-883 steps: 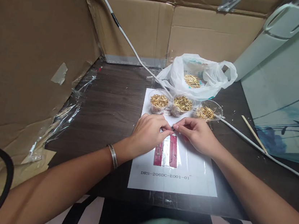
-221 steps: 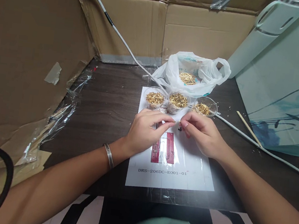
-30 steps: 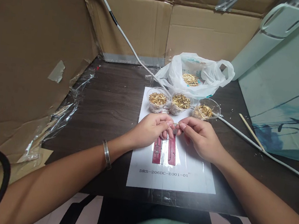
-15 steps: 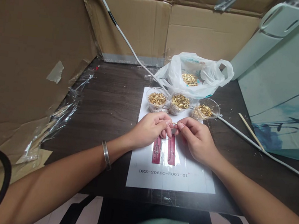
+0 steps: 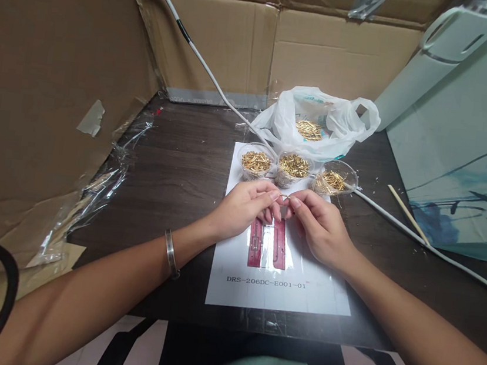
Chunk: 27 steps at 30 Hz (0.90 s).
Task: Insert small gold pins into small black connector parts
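Observation:
My left hand (image 5: 242,209) and my right hand (image 5: 320,227) meet fingertip to fingertip above a white printed sheet (image 5: 319,286). Both pinch the ends of one thin gold pin (image 5: 285,196) held level between them. Just below the fingers lie two dark red strips (image 5: 280,247) side by side on the sheet. Three small clear cups of gold pins stand at the sheet's far end: left cup (image 5: 255,161), middle cup (image 5: 294,166), right cup (image 5: 335,181).
A white plastic bag (image 5: 322,121) with more gold pins sits behind the cups. A white cable (image 5: 418,236) and a wooden stick (image 5: 406,213) lie on the dark table to the right. Cardboard walls enclose left and back; crumpled clear film (image 5: 105,183) lies left.
Both hands have drifted a little up and toward each other, the pin still pinched between them. Nothing else has moved.

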Each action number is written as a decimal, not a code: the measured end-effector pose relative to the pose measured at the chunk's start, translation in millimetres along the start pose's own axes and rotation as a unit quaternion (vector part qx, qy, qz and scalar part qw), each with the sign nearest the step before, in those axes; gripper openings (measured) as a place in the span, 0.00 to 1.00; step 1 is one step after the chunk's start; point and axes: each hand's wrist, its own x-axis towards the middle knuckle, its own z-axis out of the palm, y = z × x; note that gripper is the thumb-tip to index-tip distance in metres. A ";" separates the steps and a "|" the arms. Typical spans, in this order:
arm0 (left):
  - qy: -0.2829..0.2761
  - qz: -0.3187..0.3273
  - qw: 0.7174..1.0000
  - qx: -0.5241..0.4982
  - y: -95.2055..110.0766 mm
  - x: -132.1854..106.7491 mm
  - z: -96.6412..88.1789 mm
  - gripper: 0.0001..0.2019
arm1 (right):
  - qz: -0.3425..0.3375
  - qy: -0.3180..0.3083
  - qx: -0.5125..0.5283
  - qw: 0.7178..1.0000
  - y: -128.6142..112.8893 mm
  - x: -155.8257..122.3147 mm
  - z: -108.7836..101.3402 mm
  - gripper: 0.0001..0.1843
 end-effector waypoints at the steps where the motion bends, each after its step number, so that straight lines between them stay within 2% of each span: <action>1: 0.000 -0.002 1.000 -0.002 0.0 -0.2 -0.3 0.08 | -0.001 -0.008 0.001 1.000 0.4 0.1 -1.1 0.13; 5: -0.001 -0.001 1.000 0.002 0.2 -1.0 -0.4 0.08 | 0.000 -0.033 0.003 0.999 2.2 0.4 -4.4 0.13; 15: -0.008 -0.004 1.000 0.006 0.2 -1.5 -1.4 0.07 | 0.043 -0.043 0.032 0.998 2.8 -0.7 -7.4 0.17; 27: -0.030 0.007 0.999 0.033 -0.4 -2.2 -1.7 0.08 | 0.059 -0.070 0.057 0.994 4.8 0.7 -13.4 0.16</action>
